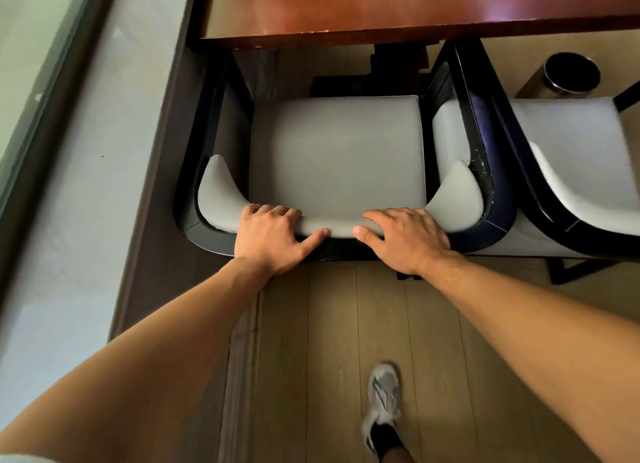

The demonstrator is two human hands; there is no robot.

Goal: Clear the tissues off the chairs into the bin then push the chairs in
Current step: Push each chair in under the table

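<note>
Nearest to me, below my wrists, a grey sneaker [382, 405] with a dark sock stands on the pale wood floor [311, 358]. Above it my two forearms reach forward to the chair back. My left hand [273, 235] lies over the padded top edge of the chair [337, 157], its fingers [277, 211] curled over the rim toward the seat and the thumb stretched along the near face of the backrest, so it grips that edge. My right hand [403, 239] does the same just beside it, fingers hooked over the top and the thumb pointing toward the left thumb; the two thumb tips sit near each other but apart. Just beyond my fingertips lies the grey seat cushion, bare, with the curved padded arms to either side of my knuckles. To the right of my right hand a second chair [571, 171] of the same kind stands touching or nearly touching the first. Past the seat, the front of the chair reaches under the edge of the reddish wooden table [381, 8]. Far right of my fingers, beyond the second chair, a round dark metal bin [568, 76] stands on the floor; I cannot tell what is inside it.
</note>
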